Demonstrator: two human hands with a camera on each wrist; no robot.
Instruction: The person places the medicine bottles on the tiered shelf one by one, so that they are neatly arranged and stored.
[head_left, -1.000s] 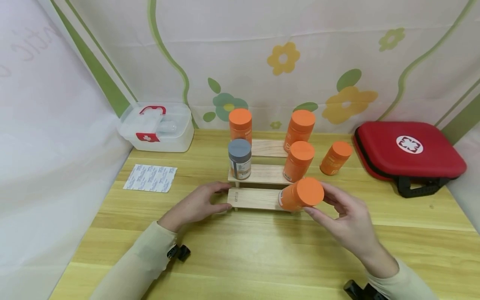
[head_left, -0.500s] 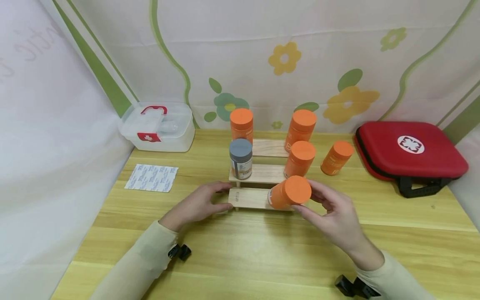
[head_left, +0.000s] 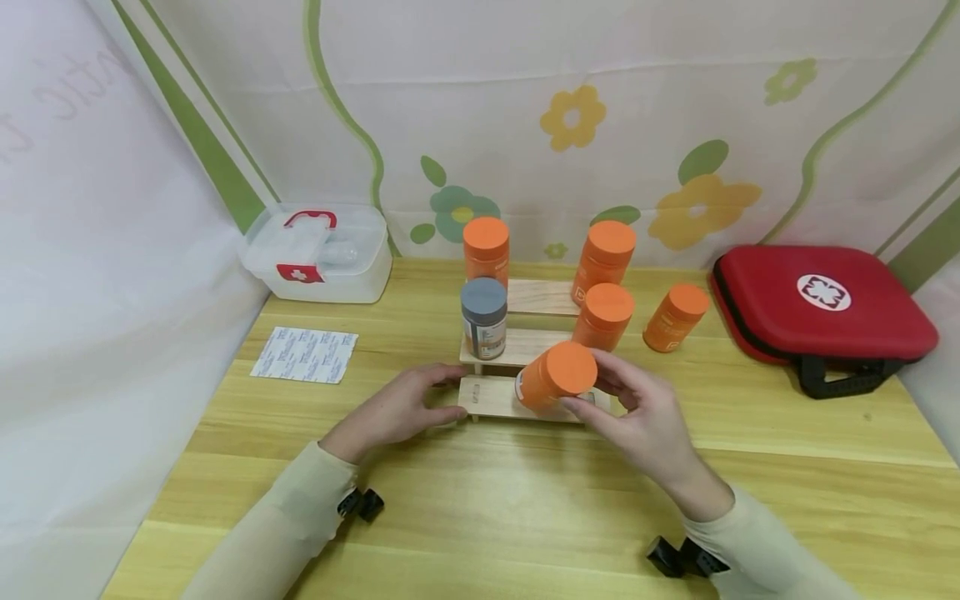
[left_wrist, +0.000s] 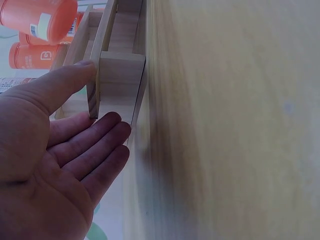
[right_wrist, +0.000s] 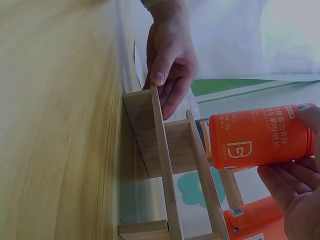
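My right hand grips an orange supplement bottle by its lid end. The bottle tilts over the lowest board of a three-step wooden rack; in the right wrist view the bottle appears apart from that board. At the rack's left end, my left hand holds the lowest board between thumb and index finger; its other fingers stretch out loosely below. A grey-lidded bottle and an orange bottle stand on the middle step. Two more orange bottles occupy the top step.
A smaller orange bottle stands on the table right of the rack. Beyond it lies a red first-aid case. To the left are a clear plastic first-aid box and a white printed packet. A patterned cloth hangs behind.
My right hand has carried the orange bottle leftward along the lowest step, from its right end toward the middle. The left hand has stayed at the rack's left end.
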